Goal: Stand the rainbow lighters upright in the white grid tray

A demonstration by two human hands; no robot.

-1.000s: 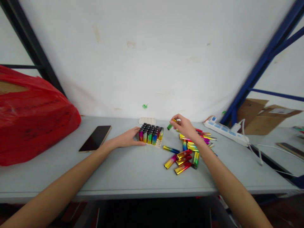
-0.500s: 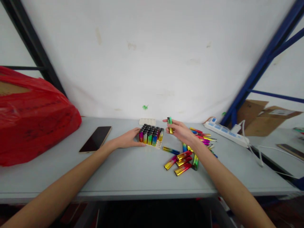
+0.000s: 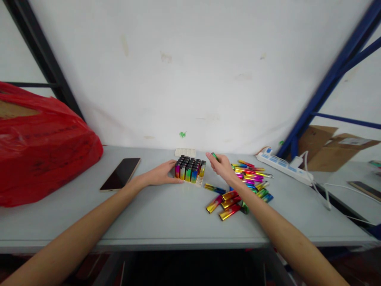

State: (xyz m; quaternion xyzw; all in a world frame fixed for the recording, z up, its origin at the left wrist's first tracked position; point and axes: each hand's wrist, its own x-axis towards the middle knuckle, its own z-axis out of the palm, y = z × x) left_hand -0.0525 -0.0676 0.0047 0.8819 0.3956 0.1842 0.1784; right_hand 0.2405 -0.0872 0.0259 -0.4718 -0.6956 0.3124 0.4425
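Lighters [image 3: 188,173] stood packed upright in the white tray [image 3: 199,182]; slots at its right front looked unfilled. Loose pile [image 3: 229,212] remained right of tray. Left hand [image 3: 160,174], spread wide, braced tray's left end; right hand [image 3: 222,167], closed, gripped a green lighter [image 3: 215,157] right of tray.

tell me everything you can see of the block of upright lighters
The lighters stand packed close in rows in a pale tray, which shows bare slots at its near right corner. Their tops are black; the bodies look like shiny metallic plastic or foil, shading through pink, gold, green and blue. The block sits on the grey table, and the left hand curves around its left side.
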